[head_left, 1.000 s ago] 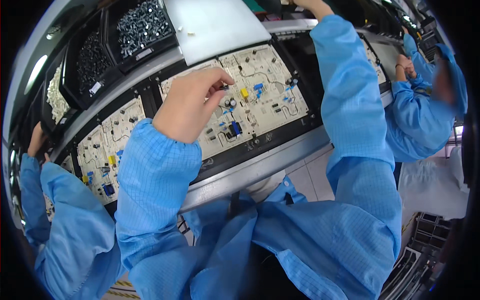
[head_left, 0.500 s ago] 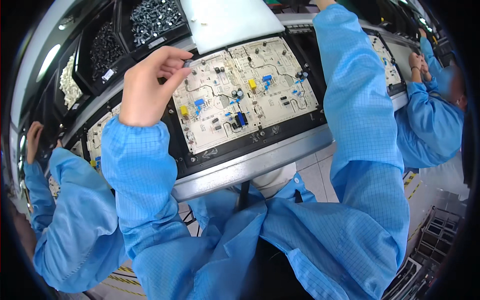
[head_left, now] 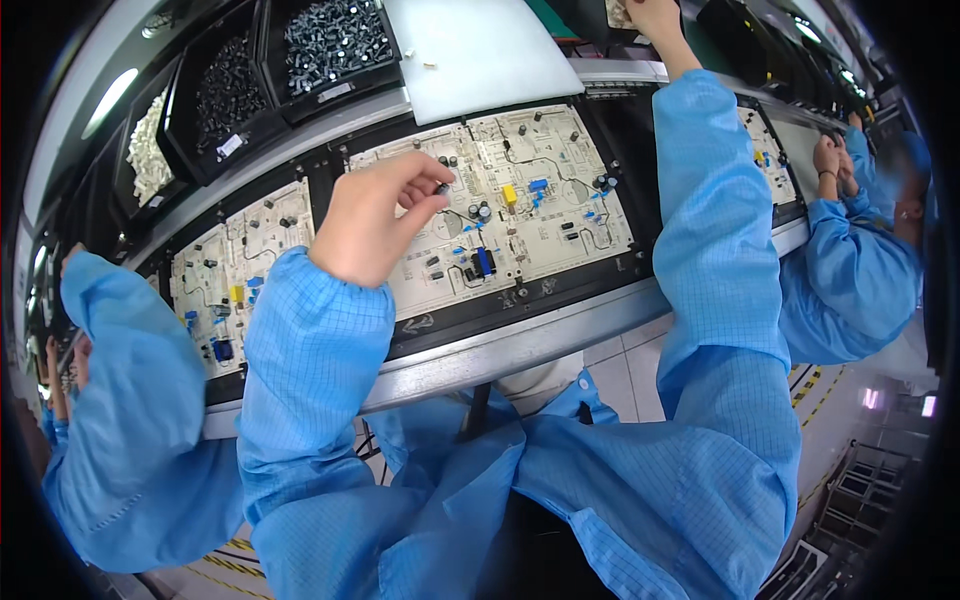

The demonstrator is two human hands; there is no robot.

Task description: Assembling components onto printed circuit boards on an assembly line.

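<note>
1. Now a small dark component (head_left: 441, 188) sits pinched between the thumb and fingertips of the left hand (head_left: 380, 215), above the left half of a cream rectangular circuit board (head_left: 545, 255).
2. Half a second ago that hand was by the board's upper left corner; it has since come inward over the board.
3. More of the right hand (head_left: 655, 15) shows than before, but the top edge cuts it off, so I cannot tell whether it grasps anything.
4. The left hand hides part of the board, and the component's shape is hard to make out.
5. The board lies in a black flat carrier (head_left: 400, 340) behind a silvery metal rail (head_left: 500, 355); a thick white sheet (head_left: 490, 60) lies beyond.
6. Blue-sleeved co-workers flank the line, above a pale tiled floor (head_left: 640, 385).
</note>
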